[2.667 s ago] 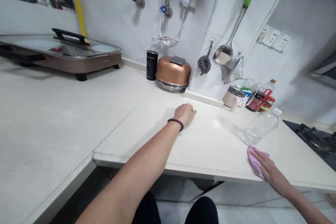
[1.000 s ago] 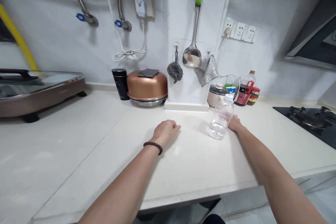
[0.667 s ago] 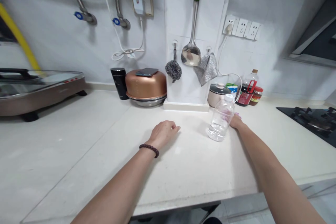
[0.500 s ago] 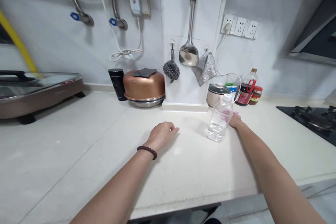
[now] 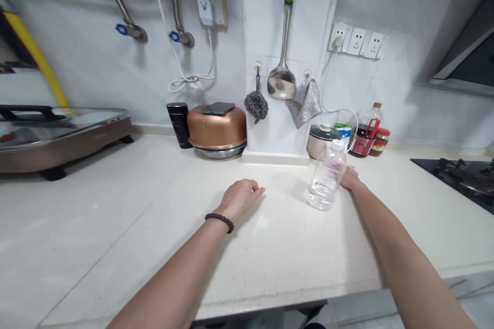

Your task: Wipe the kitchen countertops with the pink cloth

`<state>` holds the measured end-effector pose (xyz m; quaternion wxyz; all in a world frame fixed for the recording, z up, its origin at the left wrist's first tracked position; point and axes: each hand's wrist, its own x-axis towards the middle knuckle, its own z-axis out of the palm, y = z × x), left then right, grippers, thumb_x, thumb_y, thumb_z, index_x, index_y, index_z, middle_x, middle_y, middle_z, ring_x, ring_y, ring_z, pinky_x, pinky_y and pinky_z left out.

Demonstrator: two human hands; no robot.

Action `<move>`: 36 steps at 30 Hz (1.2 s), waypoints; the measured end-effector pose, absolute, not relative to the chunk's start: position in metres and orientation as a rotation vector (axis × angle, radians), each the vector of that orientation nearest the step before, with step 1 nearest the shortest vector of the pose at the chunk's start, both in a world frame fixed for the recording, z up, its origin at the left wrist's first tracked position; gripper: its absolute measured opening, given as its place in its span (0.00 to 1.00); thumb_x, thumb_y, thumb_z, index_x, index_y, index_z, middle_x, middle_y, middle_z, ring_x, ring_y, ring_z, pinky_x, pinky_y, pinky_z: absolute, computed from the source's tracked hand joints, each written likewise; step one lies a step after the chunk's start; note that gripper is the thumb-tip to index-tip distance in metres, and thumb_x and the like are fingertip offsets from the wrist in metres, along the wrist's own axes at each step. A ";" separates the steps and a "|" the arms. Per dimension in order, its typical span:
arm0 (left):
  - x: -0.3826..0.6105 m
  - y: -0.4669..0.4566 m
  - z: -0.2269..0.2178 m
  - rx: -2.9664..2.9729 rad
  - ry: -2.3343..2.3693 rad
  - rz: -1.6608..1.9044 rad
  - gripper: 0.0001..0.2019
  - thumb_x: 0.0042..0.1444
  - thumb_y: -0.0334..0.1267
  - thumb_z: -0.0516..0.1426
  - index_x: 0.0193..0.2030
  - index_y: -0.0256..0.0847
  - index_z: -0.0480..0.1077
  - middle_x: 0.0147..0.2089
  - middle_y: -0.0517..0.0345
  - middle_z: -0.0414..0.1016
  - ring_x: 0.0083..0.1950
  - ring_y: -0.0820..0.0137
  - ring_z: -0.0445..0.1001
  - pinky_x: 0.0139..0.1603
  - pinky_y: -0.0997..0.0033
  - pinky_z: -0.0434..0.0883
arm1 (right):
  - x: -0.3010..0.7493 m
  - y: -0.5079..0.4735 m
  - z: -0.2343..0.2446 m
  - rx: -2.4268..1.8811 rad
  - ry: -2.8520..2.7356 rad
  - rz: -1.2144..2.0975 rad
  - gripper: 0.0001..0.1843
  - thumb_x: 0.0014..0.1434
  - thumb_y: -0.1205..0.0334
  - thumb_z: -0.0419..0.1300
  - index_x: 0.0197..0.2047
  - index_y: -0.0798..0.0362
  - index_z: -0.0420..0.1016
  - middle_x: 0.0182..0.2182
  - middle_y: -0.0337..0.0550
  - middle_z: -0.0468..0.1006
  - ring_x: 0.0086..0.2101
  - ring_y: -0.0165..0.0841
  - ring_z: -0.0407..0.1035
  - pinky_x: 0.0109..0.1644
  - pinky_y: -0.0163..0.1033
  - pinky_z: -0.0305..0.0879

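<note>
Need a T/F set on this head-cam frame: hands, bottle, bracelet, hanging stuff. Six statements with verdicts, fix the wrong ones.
1. The right hand is at the pink cloth, beyond the clear bottle. True.
2. The left hand grips the clear bottle. False: it is loosely curled, apart from the bottle, with nothing visible in it.
3. A flat dark device lies on the copper-coloured pot. True.
4. The clear bottle lies on its side. False: it stands on its base.
5. The green-handled ladle hangs between the dark scourer and the silver cloth. True.
6. The beaded bracelet is on the right wrist. False: it is on the left.
</note>
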<state>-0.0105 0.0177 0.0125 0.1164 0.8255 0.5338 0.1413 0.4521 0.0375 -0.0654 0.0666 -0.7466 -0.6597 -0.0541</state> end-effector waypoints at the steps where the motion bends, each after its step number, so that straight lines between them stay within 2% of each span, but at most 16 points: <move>1: -0.011 0.018 0.013 2.415 1.563 0.415 0.16 0.66 0.45 0.53 0.37 0.42 0.81 0.41 0.49 0.84 0.45 0.58 0.80 0.42 0.67 0.67 | 0.451 0.035 -0.066 -2.247 -1.995 -0.164 0.27 0.74 0.51 0.46 0.70 0.46 0.68 0.69 0.46 0.68 0.67 0.46 0.61 0.74 0.54 0.49; 9: -0.014 0.019 0.014 2.383 1.591 0.422 0.16 0.66 0.46 0.55 0.36 0.43 0.81 0.42 0.49 0.84 0.47 0.57 0.80 0.43 0.67 0.69 | 0.453 -0.004 -0.072 -2.255 -2.036 -0.180 0.28 0.75 0.55 0.42 0.71 0.49 0.66 0.69 0.49 0.68 0.69 0.43 0.58 0.74 0.55 0.49; 18: -0.014 0.020 0.013 2.372 1.591 0.416 0.16 0.65 0.46 0.54 0.37 0.42 0.81 0.44 0.47 0.84 0.47 0.57 0.80 0.43 0.67 0.69 | 0.456 -0.102 -0.073 -2.244 -2.084 -0.173 0.31 0.74 0.55 0.41 0.75 0.52 0.63 0.73 0.48 0.61 0.72 0.41 0.53 0.76 0.53 0.49; 22: -0.014 0.019 0.012 2.369 1.577 0.413 0.16 0.65 0.46 0.54 0.35 0.42 0.80 0.42 0.47 0.84 0.46 0.56 0.80 0.42 0.66 0.69 | 0.460 -0.158 -0.080 -2.138 -2.105 -0.192 0.31 0.74 0.53 0.41 0.74 0.48 0.64 0.73 0.48 0.61 0.71 0.43 0.55 0.75 0.58 0.52; 29: -0.012 0.014 0.012 2.393 1.511 0.439 0.16 0.65 0.47 0.54 0.34 0.43 0.79 0.42 0.48 0.84 0.45 0.57 0.80 0.43 0.66 0.70 | 0.468 -0.239 -0.095 -2.039 -2.134 -0.192 0.32 0.74 0.50 0.38 0.76 0.44 0.62 0.74 0.44 0.59 0.73 0.42 0.51 0.76 0.59 0.50; 36: 0.002 0.002 0.012 2.437 1.421 0.418 0.16 0.64 0.46 0.54 0.35 0.42 0.80 0.41 0.50 0.84 0.44 0.58 0.79 0.42 0.66 0.68 | 0.483 -0.228 -0.096 -2.050 -2.125 -0.170 0.33 0.75 0.48 0.38 0.76 0.43 0.61 0.75 0.43 0.57 0.73 0.42 0.51 0.76 0.58 0.49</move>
